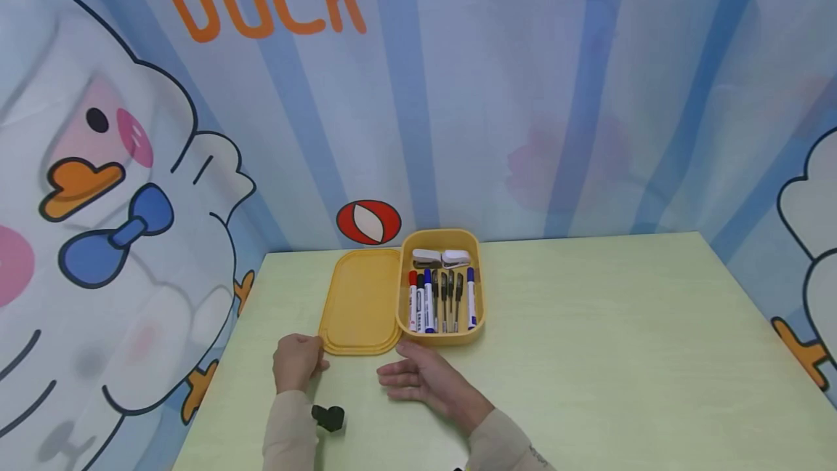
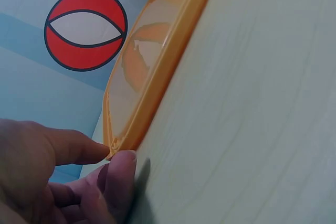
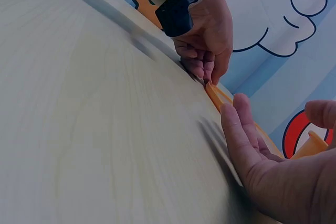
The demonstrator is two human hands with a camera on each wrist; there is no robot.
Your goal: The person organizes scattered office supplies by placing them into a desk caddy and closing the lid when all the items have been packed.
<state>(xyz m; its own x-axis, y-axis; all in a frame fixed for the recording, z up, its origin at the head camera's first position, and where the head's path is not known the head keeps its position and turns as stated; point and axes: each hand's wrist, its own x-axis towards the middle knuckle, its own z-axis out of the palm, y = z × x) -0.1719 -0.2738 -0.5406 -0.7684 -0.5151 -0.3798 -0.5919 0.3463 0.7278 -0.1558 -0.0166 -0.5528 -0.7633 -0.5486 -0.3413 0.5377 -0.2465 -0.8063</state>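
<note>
A flat yellow lid (image 1: 362, 302) lies on the table, left of a yellow box (image 1: 479, 289). My left hand (image 1: 297, 363) pinches the lid's near left corner between thumb and forefinger, as the left wrist view shows close up. My right hand (image 1: 425, 382) is in front of the lid and box, fingers extended to the left and thumb spread toward the box's near left corner. Inside the box are white staplers (image 1: 455, 258) at the far end, with capped markers (image 1: 429, 304) and several black pens (image 1: 458, 302) in a row.
The pale yellow-green table (image 1: 608, 340) extends to the right of the box. Behind it hangs a blue striped backdrop (image 1: 471, 93) with duck drawings, meeting the table's far edge close behind the box. A black wrist device (image 1: 329, 418) sits at my left sleeve.
</note>
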